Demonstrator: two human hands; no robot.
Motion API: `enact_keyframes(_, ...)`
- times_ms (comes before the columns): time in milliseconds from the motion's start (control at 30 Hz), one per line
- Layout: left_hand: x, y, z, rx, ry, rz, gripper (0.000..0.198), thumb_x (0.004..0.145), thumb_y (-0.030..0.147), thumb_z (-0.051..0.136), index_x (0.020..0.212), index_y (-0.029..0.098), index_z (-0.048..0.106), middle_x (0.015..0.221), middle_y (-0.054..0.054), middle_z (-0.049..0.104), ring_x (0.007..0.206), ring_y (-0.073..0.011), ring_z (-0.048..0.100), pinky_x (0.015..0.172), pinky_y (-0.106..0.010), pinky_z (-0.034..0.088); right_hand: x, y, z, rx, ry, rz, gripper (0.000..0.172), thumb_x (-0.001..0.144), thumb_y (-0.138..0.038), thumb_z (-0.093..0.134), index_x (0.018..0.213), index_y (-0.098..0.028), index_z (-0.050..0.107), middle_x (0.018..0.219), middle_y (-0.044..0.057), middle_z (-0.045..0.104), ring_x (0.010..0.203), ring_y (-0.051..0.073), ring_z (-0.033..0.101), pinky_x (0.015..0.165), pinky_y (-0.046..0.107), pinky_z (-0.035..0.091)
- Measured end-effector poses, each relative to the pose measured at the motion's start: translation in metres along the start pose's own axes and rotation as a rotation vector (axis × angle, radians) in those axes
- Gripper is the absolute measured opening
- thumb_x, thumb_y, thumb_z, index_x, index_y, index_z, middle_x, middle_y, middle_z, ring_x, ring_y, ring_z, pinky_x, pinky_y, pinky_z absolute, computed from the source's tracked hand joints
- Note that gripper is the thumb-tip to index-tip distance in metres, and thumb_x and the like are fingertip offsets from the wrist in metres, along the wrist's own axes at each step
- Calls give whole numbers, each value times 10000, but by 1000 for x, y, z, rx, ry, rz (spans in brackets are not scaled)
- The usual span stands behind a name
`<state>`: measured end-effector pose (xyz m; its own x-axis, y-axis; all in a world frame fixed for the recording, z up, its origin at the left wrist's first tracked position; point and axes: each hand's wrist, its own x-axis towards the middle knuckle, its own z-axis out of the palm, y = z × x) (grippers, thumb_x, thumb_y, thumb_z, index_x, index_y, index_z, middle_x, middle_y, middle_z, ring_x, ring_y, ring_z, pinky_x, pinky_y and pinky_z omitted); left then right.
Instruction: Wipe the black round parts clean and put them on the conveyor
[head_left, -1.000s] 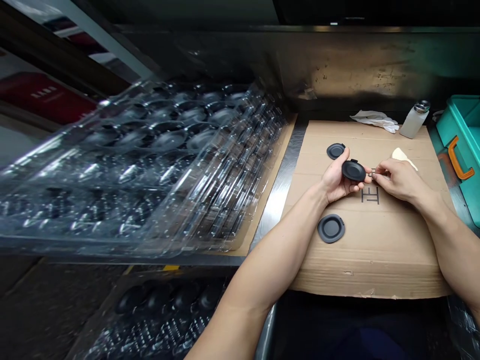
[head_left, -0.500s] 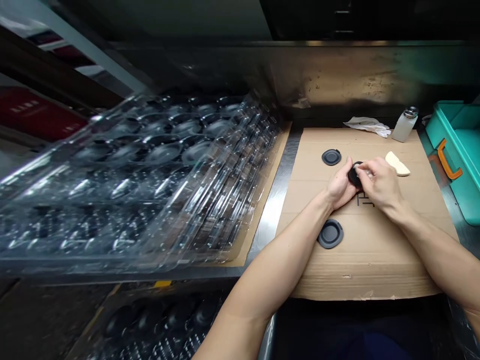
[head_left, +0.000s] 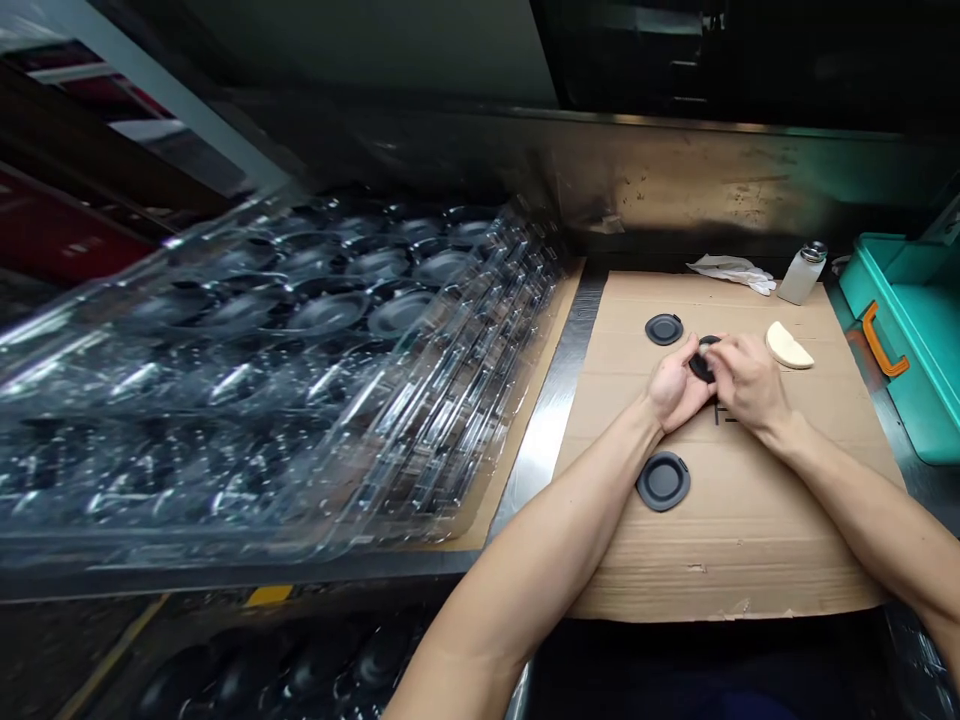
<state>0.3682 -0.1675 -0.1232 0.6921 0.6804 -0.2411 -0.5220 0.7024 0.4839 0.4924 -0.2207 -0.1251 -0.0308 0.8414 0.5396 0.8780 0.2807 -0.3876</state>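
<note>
My left hand (head_left: 673, 388) and my right hand (head_left: 746, 382) meet over the cardboard sheet (head_left: 750, 520), both closed around one small black round cap (head_left: 703, 366) held between them; most of that cap is hidden by the fingers. A second black cap (head_left: 664, 329) lies flat on the cardboard just beyond my left hand. A third black cap (head_left: 663, 481) lies nearer to me, beside my left forearm.
A stack of clear plastic trays (head_left: 285, 370) holding dark round parts fills the left side. On the cardboard's far part lie a cream pad (head_left: 787, 348), a white cloth (head_left: 731, 270) and a small bottle (head_left: 801, 272). A teal bin (head_left: 911, 340) with an orange handle stands at the right.
One second ago my left hand held the cap up in plain sight with the right hand beside it. Since then my right hand has closed over the cap, hiding most of it.
</note>
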Motion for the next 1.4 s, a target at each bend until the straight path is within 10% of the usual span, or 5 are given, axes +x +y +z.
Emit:
enact_keyframes(433, 4, -3, 0, 31, 86, 53, 375, 1087, 323, 387, 1025, 129, 702, 999, -95, 780, 1089, -190, 726, 1040, -355, 557, 0, 5, 4, -202, -31, 182, 259, 1042, -299, 429, 985, -201, 662, 1000, 132, 604, 949, 280, 562, 846, 383, 461)
enact_keyframes(867, 3, 0, -3, 107, 42, 55, 373, 1069, 343, 397, 1054, 114, 690, 1098, -158, 764, 1095, -228, 723, 1033, -386, 547, -2, -1, 7, 44, -158, -26, 218, 1027, -258, 447, 1015, -233, 663, 1064, 103, 654, 979, 240, 605, 880, 355, 500)
enact_keyframes(1033, 2, 9, -11, 368, 133, 374, 288, 944, 341, 663, 1176, 171, 672, 1238, -128, 725, 1149, -222, 693, 1066, -374, 507, -7, 23, -6, 18, -232, 22, 210, 996, -272, 512, 912, -214, 695, 925, 75, 646, 865, 211, 609, 805, 328, 487)
enact_keyframes(1133, -7, 9, -7, 655, 176, 606, 595, 743, 225, 861, 1302, 217, 656, 1366, -119, 670, 1342, -247, 580, 1162, -346, 416, -4, 38, -23, 61, -194, 61, 201, 961, -296, 571, 874, -198, 724, 847, 57, 660, 803, 189, 612, 780, 310, 469)
enact_keyframes(1400, -32, 2, 14, 685, 153, 554, 691, 872, 430, 738, 1501, 259, 510, 1505, -162, 574, 1454, -324, 472, 1161, -419, 428, 2, 46, -53, 117, -486, 143, 408, 952, -488, 573, 678, -212, 696, 576, -10, 597, 562, 143, 510, 575, 276, 370)
